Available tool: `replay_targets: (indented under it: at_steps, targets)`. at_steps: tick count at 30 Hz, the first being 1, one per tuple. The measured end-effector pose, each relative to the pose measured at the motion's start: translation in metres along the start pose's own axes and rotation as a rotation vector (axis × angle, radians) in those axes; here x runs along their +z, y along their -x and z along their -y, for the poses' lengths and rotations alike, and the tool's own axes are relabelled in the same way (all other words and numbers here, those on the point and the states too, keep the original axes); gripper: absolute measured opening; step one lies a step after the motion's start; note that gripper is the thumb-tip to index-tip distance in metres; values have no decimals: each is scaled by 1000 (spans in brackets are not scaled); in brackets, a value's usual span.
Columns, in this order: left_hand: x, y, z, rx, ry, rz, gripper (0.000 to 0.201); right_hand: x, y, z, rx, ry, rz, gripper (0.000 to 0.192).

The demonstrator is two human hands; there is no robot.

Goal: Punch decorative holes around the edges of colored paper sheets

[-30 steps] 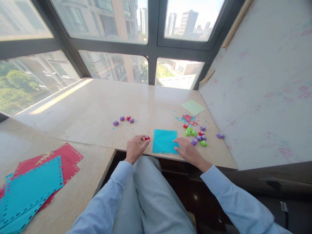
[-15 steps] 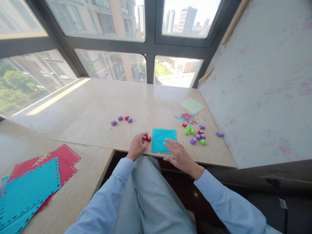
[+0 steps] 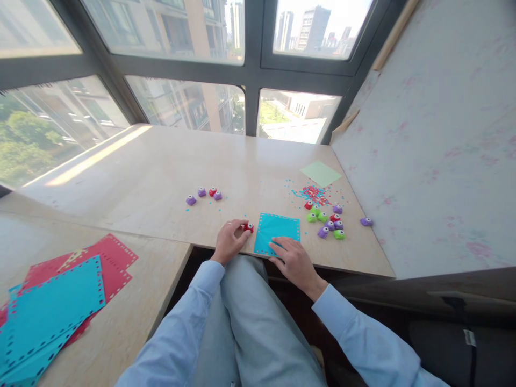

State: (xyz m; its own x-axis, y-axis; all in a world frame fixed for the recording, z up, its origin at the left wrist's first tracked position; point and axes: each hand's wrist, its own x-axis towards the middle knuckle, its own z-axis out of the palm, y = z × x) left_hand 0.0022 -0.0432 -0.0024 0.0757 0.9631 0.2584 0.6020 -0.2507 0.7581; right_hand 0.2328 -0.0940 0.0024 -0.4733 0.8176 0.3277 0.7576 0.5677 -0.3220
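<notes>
At the near edge of the pale stone ledge (image 3: pixel 161 172), the left hand (image 3: pixel 228 243) curls around a small red punch (image 3: pixel 248 227), thumb and fingertips pinching it just at the left border of a teal paper square (image 3: pixel 278 231) that lies flat on the ledge. From the paper's middle, the punch sits at nine o'clock, touching or nearly touching the scalloped edge; which one cannot be told. The right hand (image 3: pixel 294 260) rests at about five o'clock of the sheet, fingers loosely spread with the tips pressing on its near corner. At two o'clock from the sheet lies a cluster of green, purple and red punches (image 3: pixel 328 220), with one purple punch (image 3: pixel 366 221) apart to the right. Farther off at one o'clock is a scatter of red and blue paper bits (image 3: pixel 312 192), and beyond it a pale green sheet (image 3: pixel 320 173). At ten o'clock, well apart, four small punches in a row (image 3: pixel 203 194) stand on the ledge. Far to the left, at eight o'clock, a stack of teal and red sheets (image 3: pixel 56 306) with punched borders lies on a lower counter.
</notes>
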Motion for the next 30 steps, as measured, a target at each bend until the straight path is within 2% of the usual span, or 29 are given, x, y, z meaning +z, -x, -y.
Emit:
replay_targets:
  at_steps: [4,8,13,14,15,17,19,20,22,25,27,30]
  targets:
    - [-1,1,-4,-43,51,1,27,0,0,2,-1,-60,-48,18]
    - [-2,0,-5,-128,194,-33,32,-1,1,4,48,-139,-148,22]
    - [-9,4,-15,-355,558,-287,34,-2,4,8,131,-212,-297,26]
    - [-10,7,-20,-426,591,-296,35,-2,4,9,140,-220,-319,25]
    - [-10,11,-26,-503,611,-244,39,-1,5,10,145,-226,-336,25]
    - [-8,18,-38,-636,648,-1,54,-1,6,12,137,-230,-356,25]
    - [-3,23,-51,-668,672,241,62,0,7,13,112,-231,-354,24]
    - [0,24,-56,-653,667,297,60,0,8,13,95,-234,-345,24]
    - [7,25,-62,-637,661,307,53,-2,10,12,64,-261,-308,24]
    - [13,22,-62,-659,702,227,45,-8,15,4,107,-359,-266,33]
    - [14,21,-60,-631,747,183,43,-14,17,-5,277,-470,-294,43]
    - [14,22,-58,-544,825,156,43,-22,19,-21,651,-749,-355,54]
